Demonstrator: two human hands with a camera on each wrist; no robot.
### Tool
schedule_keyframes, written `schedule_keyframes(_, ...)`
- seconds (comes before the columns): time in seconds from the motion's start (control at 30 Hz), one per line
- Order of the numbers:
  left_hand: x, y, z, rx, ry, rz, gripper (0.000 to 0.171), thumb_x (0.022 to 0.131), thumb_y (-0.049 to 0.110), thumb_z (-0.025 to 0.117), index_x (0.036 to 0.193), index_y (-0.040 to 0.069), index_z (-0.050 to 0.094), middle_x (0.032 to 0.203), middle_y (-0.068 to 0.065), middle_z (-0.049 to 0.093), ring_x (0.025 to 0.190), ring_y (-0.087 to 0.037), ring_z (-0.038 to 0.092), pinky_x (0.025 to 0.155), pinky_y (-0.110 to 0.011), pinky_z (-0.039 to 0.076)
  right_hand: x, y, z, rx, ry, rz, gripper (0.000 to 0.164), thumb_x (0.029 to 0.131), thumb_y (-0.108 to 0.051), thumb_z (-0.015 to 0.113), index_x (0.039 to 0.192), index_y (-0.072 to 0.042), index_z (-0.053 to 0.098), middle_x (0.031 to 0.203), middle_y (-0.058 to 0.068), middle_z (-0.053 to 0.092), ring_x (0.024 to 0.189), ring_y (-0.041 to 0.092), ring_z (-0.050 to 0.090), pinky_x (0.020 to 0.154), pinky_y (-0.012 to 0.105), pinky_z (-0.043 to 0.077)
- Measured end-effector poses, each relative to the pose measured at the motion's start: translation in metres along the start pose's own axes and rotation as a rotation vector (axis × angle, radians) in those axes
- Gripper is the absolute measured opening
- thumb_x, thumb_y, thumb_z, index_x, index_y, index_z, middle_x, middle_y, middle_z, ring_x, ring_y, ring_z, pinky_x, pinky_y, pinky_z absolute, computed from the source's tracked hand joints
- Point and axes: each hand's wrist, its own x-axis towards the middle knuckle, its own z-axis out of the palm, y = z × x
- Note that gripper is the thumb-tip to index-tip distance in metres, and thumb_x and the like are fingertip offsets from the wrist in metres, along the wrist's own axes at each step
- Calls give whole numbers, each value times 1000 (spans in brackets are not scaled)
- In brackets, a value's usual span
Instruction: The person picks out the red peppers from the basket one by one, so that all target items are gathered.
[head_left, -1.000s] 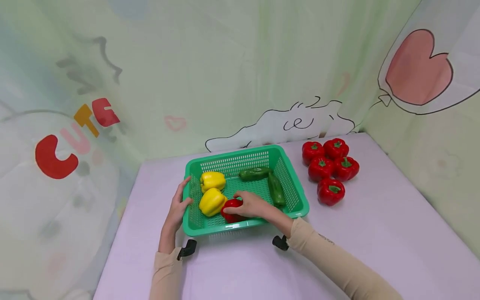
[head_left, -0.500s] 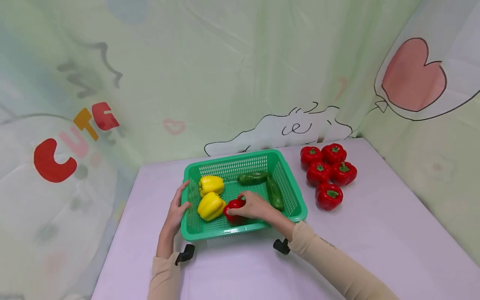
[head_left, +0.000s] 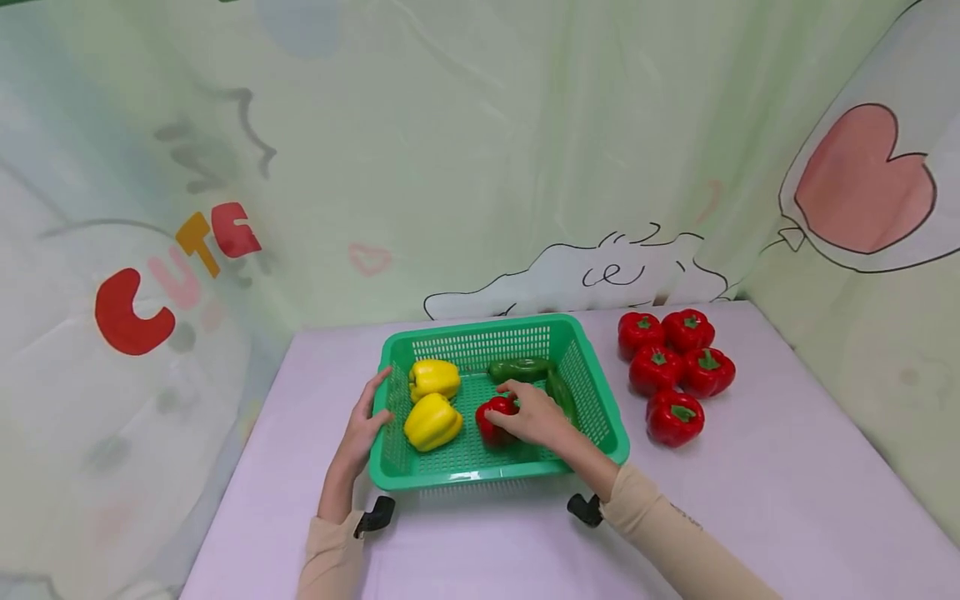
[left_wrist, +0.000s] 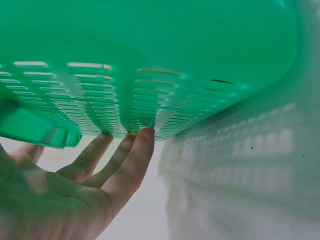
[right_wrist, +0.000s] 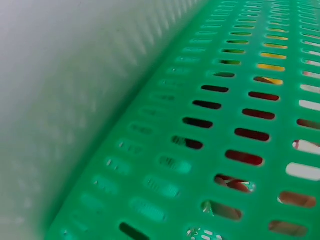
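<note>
A green plastic basket stands on the table in the head view. My right hand reaches over its near rim and grips a red bell pepper inside it, thumb on the near side. My left hand holds the basket's left side, with the thumb over the rim. In the left wrist view, the fingers touch the slotted outer wall from below. Left of the red pepper lie two yellow bell peppers. Two green peppers lie at the back and right, one partly behind my right hand.
Several red bell peppers stand grouped on the table to the right of the basket. The pale table meets a printed curtain at the back. In the right wrist view, the basket's slotted wall hides most of the contents.
My right hand has moved the red bell pepper rightward inside the basket, away from the yellow peppers. My left hand keeps its hold on the basket's side. The head view has shifted slightly.
</note>
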Motion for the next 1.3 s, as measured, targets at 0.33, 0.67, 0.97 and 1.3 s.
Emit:
schedule_keyframes(0.33,1,3,0,-4,6,-13,75,87,-5,44,156,18,26,163,-13,14,143,-37,26,106,-56,33,1,2,-1,-43,-113,-18,71,74,-25,86,136,-9,53,123,14,57,108,31,55,81,48,54)
schedule_keyframes(0.67,8,7,0,-31,-9,-28,75,90,-10,43,158,16,22,164,-12,10,145,-35,20,109,-55,28,4,2,-5,-67,-91,-13,69,73,-19,86,132,-5,54,120,16,57,107,33,56,83,50,52)
schedule_keyframes(0.97,3,7,0,-8,8,-26,74,88,-7,43,156,18,27,163,-10,15,143,-34,26,108,-54,32,7,2,-3,-74,-65,23,61,73,-27,86,117,-8,48,109,11,60,96,28,58,77,43,54)
schedule_keyframes(1.3,-2,26,5,-17,-13,-52,73,89,-10,41,156,8,22,163,-18,11,143,-39,25,107,-54,32,6,3,-2,1,-193,-46,74,76,-25,77,139,-13,42,118,16,54,98,28,55,75,39,53)
